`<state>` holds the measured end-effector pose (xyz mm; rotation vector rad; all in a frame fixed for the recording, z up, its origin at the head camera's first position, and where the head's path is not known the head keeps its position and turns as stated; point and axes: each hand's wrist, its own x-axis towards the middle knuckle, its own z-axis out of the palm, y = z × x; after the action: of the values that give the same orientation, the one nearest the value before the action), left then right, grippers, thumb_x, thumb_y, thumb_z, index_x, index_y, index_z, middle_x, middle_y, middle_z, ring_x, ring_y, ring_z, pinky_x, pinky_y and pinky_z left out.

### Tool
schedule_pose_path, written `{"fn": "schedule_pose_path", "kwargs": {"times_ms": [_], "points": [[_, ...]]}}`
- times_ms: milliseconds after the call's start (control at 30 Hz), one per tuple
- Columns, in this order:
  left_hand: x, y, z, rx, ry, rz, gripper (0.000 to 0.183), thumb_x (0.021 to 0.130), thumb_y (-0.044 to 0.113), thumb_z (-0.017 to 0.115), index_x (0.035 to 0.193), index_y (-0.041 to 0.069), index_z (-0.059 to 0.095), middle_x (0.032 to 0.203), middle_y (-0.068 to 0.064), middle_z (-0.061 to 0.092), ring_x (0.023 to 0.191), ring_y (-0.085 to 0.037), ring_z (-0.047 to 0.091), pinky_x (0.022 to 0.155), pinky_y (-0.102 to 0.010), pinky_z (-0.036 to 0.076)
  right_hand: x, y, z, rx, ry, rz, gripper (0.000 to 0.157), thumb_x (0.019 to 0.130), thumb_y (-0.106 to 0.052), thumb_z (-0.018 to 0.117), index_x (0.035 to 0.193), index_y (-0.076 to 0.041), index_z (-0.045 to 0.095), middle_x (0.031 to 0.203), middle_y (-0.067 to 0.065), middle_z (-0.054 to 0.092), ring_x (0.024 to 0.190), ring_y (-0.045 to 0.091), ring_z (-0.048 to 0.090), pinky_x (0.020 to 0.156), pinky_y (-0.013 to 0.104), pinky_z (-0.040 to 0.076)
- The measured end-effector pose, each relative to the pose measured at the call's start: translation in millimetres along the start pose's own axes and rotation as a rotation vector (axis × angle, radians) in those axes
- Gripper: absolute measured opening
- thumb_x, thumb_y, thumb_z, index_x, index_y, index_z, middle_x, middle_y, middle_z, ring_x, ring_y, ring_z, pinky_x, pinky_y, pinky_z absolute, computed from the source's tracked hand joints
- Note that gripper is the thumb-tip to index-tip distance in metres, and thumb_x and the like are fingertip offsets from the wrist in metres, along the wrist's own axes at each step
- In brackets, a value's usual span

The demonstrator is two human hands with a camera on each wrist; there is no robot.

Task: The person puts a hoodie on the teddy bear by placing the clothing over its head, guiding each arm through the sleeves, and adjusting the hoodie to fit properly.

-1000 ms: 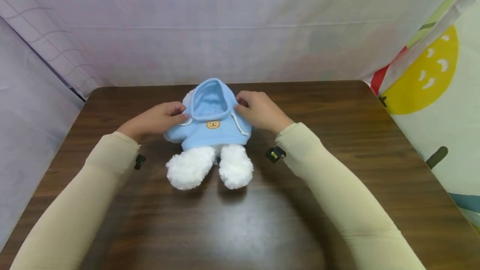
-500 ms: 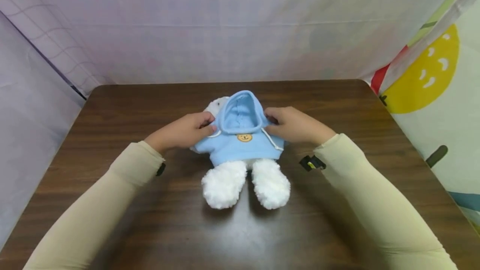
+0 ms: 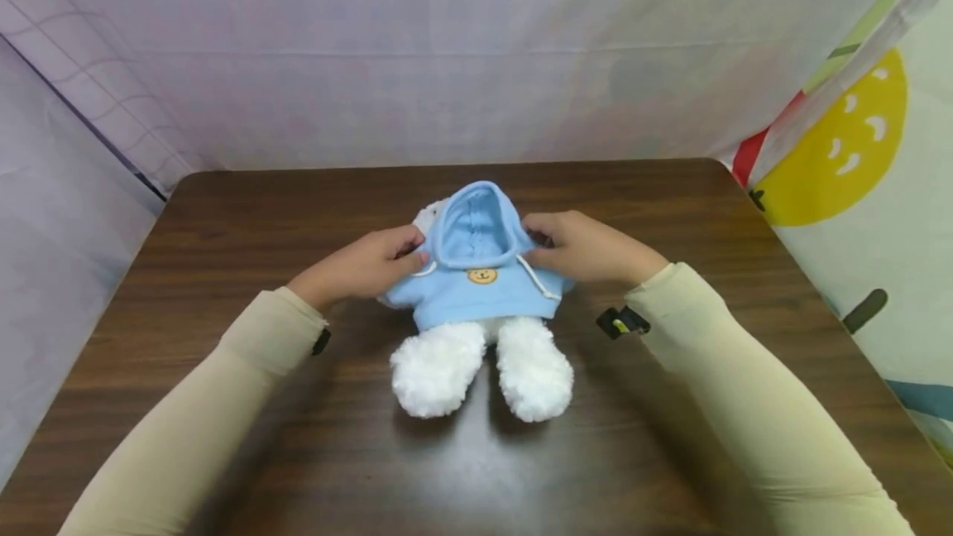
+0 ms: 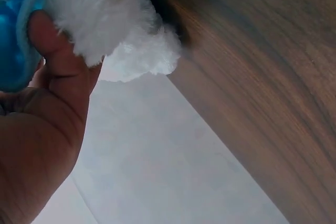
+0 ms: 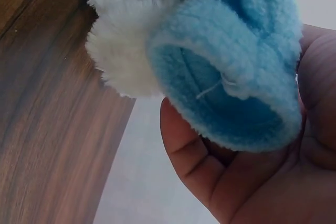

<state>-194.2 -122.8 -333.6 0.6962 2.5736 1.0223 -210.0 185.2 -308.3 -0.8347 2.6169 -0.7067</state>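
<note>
The left hand (image 3: 361, 263) pinches one shoulder of a light-blue hoodie (image 3: 476, 300); the right hand (image 3: 591, 246) grips the other — both holds narrow, cloth between thumb and fingers. A bear-face patch (image 3: 482, 275) sits below the hood. The hoodie covers a white plush toy (image 3: 439, 370), midway between the wooden table's (image 3: 715, 230) side edges — legs toward the near edge.

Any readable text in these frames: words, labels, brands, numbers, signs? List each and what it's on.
None readable.
Light-blue hoodie: bear-face print, no lettering visible.
Black device by the right wrist: yellow mark, too small to read.
</note>
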Motion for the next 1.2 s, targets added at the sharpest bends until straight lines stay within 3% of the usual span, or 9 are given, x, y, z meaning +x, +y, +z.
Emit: {"fn": "schedule_pose_path", "kwargs": {"times_ms": [233, 367, 667, 933, 1067, 1200], "points": [[-4.6, -4.4, 2.3, 0.028, 0.046, -0.007, 0.016, 0.103, 0.024, 0.052, 0.107, 0.009, 0.057, 0.086, -0.005, 0.058, 0.075, -0.019, 0.054, 0.067, -0.034, 0.045, 3, 0, -2.5, 0.016, 0.017, -0.003, 0.027, 0.1, -0.022, 0.06, 0.125, -0.012, 0.06, 0.099, 0.002, 0.066, 0.082, 0.016, 0.063, 0.072, 0.034, 0.053], [-10.0, -0.5, -0.8, 0.047, 0.11, 0.011, 0.017, 0.103, 0.025, 0.052, 0.108, 0.01, 0.057, 0.088, -0.005, 0.061, 0.075, -0.019, 0.055, 0.068, -0.035, 0.046, 3, -3, -6.6, 0.04, 0.078, -0.011, 0.023, 0.101, -0.02, 0.06, 0.122, -0.013, 0.062, 0.095, 0.001, 0.066, 0.078, 0.016, 0.063, 0.07, 0.035, 0.053], [-6.3, 25.7, -31.3, 0.076, 0.218, 0.068, 0.021, 0.105, 0.028, 0.048, 0.113, 0.011, 0.057, 0.085, -0.007, 0.058, 0.067, -0.021, 0.051, 0.061, -0.037, 0.044, 13, -15, -32.3, 0.056, 0.224, -0.018, 0.022, 0.101, -0.022, 0.059, 0.121, -0.013, 0.062, 0.099, 0.003, 0.067, 0.08, 0.017, 0.064, 0.068, 0.036, 0.054], [26.3, 25.7, -56.4, 0.065, 0.346, 0.095, 0.024, 0.105, 0.03, 0.047, 0.112, 0.009, 0.056, 0.084, -0.009, 0.055, 0.068, -0.022, 0.048, 0.061, -0.037, 0.042, 41, -15, -65.4, 0.09, 0.299, 0.021, 0.027, 0.102, -0.027, 0.057, 0.122, -0.01, 0.061, 0.106, 0.006, 0.065, 0.088, 0.02, 0.062, 0.074, 0.037, 0.053], [49.1, 17.6, -68.7, 0.031, 0.407, 0.058, 0.027, 0.106, 0.031, 0.046, 0.117, 0.007, 0.055, 0.094, -0.01, 0.058, 0.078, -0.024, 0.05, 0.069, -0.037, 0.042, 65, -9, -72.9, 0.125, 0.354, 0.04, 0.028, 0.101, -0.027, 0.057, 0.122, -0.009, 0.061, 0.107, 0.008, 0.064, 0.091, 0.021, 0.06, 0.076, 0.036, 0.051], [69.7, 2.7, -69.8, -0.027, 0.452, -0.004, 0.029, 0.106, 0.032, 0.047, 0.12, 0.008, 0.055, 0.105, -0.009, 0.06, 0.089, -0.024, 0.052, 0.077, -0.038, 0.044, 89, 4, -65.7, 0.146, 0.408, 0.037, 0.026, 0.101, -0.019, 0.058, 0.122, -0.005, 0.063, 0.108, 0.01, 0.064, 0.093, 0.022, 0.059, 0.079, 0.037, 0.051]]}}
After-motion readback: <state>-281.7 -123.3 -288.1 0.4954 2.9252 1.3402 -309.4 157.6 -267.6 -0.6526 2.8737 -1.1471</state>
